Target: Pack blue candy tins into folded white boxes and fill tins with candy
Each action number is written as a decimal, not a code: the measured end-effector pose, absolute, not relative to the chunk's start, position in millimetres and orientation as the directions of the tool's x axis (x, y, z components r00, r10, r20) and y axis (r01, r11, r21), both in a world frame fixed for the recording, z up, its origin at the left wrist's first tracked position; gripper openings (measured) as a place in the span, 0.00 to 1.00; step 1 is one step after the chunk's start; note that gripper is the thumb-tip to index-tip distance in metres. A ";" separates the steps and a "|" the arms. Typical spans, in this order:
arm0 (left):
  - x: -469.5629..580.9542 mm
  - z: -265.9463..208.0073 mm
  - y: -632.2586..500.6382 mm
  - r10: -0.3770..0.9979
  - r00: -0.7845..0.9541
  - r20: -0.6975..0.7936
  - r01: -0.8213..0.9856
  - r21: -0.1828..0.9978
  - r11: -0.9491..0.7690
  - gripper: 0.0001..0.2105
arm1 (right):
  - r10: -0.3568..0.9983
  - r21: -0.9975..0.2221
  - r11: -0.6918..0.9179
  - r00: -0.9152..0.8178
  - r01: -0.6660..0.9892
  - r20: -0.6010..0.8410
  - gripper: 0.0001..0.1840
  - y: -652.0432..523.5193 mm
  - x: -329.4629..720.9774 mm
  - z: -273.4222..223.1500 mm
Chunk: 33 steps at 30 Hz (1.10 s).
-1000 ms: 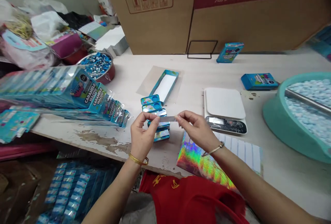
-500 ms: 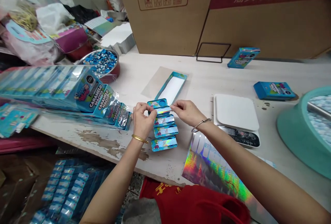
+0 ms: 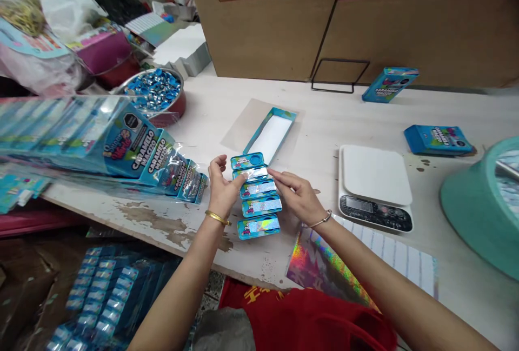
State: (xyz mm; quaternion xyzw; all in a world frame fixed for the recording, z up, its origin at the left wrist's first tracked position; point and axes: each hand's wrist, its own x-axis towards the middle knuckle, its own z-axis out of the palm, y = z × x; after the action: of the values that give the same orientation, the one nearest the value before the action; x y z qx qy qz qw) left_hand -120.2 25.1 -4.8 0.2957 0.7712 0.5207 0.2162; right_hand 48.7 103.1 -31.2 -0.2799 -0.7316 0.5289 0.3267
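Observation:
Several small blue boxes (image 3: 259, 206) stand in a column on the table, each with a shiny silver sticker across its end except the farthest one (image 3: 247, 161). My left hand (image 3: 224, 186) is at the left of the second-farthest box, its thumb resting on that box's silver sticker (image 3: 256, 173) and its other fingers apart. From the right, my right hand (image 3: 299, 197) reaches in with fingers stretched out, their tips at the sticker's right end. A holographic sticker sheet (image 3: 314, 267) lies partly under my right forearm.
Beyond the boxes lies an open blue tray (image 3: 247, 148). To the right are a white scale (image 3: 375, 175), a teal tub (image 3: 478, 205) and two blue boxes (image 3: 438, 140). Wrapped display boxes (image 3: 133, 145) and a bowl of blue candies (image 3: 182, 99) occupy the left. Cartons (image 3: 263, 37) stand behind.
Both hands held the sticker's ends above the second box; now it lies on the box. My left fingers have lifted apart, and my right fingers have straightened. The view has shifted slightly.

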 end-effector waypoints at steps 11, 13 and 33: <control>-70.5 48.1 -18.9 0.796 -0.493 0.351 0.631 0.774 0.050 0.15 | 0.672 -0.623 0.693 -0.637 0.363 0.377 0.19 88.1 152.6 -13.0; -39.2 51.7 -35.0 0.945 -0.238 0.224 0.604 0.796 -0.036 0.11 | 0.741 -0.566 0.665 -0.525 0.488 0.418 0.17 73.7 192.7 -14.6; 37.1 30.1 -31.2 0.949 -0.050 -0.312 -0.230 0.928 0.293 0.15 | 0.673 -0.335 0.740 -0.647 0.583 0.359 0.65 25.7 220.8 7.3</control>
State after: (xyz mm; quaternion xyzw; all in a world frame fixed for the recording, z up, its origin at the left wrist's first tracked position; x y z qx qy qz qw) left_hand 37.1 -31.2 30.1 0.3368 0.5338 0.4900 0.6013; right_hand 220.8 25.7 7.3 -0.3479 -0.9026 0.0948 0.2353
